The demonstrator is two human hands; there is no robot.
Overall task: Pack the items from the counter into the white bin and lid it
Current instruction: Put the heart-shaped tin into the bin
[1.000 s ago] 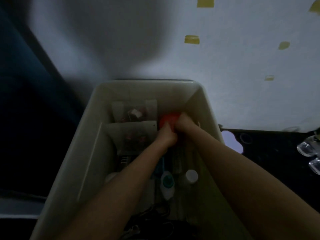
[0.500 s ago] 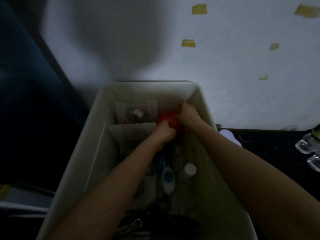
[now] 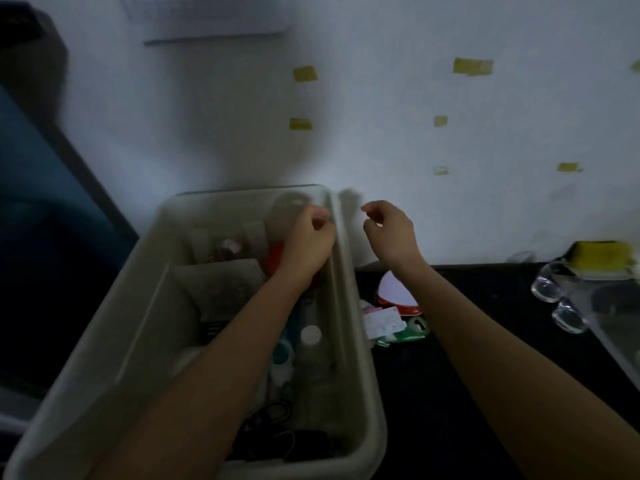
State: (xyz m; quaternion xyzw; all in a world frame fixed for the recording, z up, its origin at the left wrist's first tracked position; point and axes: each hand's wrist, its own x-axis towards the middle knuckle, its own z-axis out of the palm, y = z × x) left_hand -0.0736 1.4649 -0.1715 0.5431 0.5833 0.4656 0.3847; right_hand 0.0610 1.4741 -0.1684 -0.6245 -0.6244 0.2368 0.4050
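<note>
The white bin [image 3: 349,306] stands at the counter's left end, holding packets, a white-capped clear bottle [image 3: 310,336], a teal-capped bottle [image 3: 282,353] and dark cables. A red object [image 3: 273,258] lies near its far right corner. My left hand [image 3: 306,240] hovers over that object with fingers curled; a blurred clear round thing [image 3: 287,207] sits beside its fingertips, and I cannot tell if it is held. My right hand [image 3: 389,233] is outside the bin, above the counter, loosely curled and holding nothing. Paper packets [image 3: 381,322], a green item [image 3: 414,330] and a red-and-white round piece [image 3: 398,292] lie beside the bin.
On the black counter [image 3: 467,341] at the right stand two clear glasses [image 3: 547,287] [image 3: 568,318], a yellow sponge [image 3: 602,254] and a clear tray edge [image 3: 620,327]. A white wall with yellow tape bits rises behind. A dark blue surface drops off at left.
Both hands have let go of the red object in the bin. My right hand has lifted out to the right of the bin; my left has risen a little.
</note>
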